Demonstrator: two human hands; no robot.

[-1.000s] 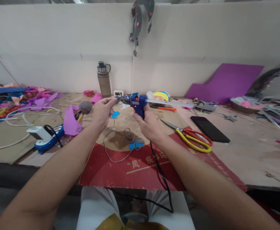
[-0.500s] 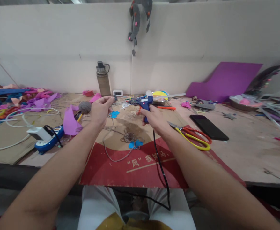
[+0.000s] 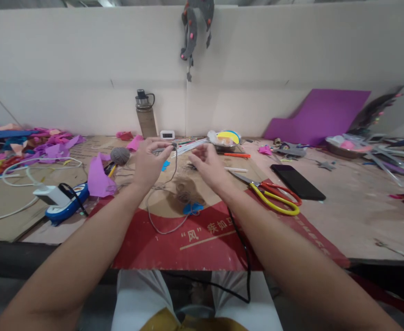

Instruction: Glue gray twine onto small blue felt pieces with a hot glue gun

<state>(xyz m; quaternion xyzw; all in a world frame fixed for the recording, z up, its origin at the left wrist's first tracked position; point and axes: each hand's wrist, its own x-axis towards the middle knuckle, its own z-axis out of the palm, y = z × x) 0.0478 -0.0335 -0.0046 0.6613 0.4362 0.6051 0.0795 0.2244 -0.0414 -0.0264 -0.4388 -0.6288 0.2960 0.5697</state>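
My left hand (image 3: 152, 161) pinches a small dark grey piece (image 3: 174, 146) between thumb and fingertips; a strand of grey yarn (image 3: 175, 168) hangs from it. The yarn runs down to a loose tangle (image 3: 184, 195) and a blue cutout (image 3: 193, 209) on the cardboard mat (image 3: 147, 250). To the right, my right hand (image 3: 207, 165) hovers over the mat with curled fingers slightly apart, and I see nothing in them. A black cord (image 3: 241, 243) comes out from under the right forearm; the glue gun itself is out of sight. A white stick (image 3: 236, 169) lies beside that hand.
Scissors (image 3: 274, 197) and a black phone (image 3: 297, 182) lie on the right. A grey yarn ball (image 3: 120, 156), purple felt (image 3: 100, 177) and a blue power strip (image 3: 66, 204) are on the left. A bottle (image 3: 146, 115) and a bowl (image 3: 227, 148) stand at the back.
My right hand has let go of the blue glue gun and moved slightly left, nearer my left hand. The left hand keeps its pinch, with the yarn strand now hanging below.
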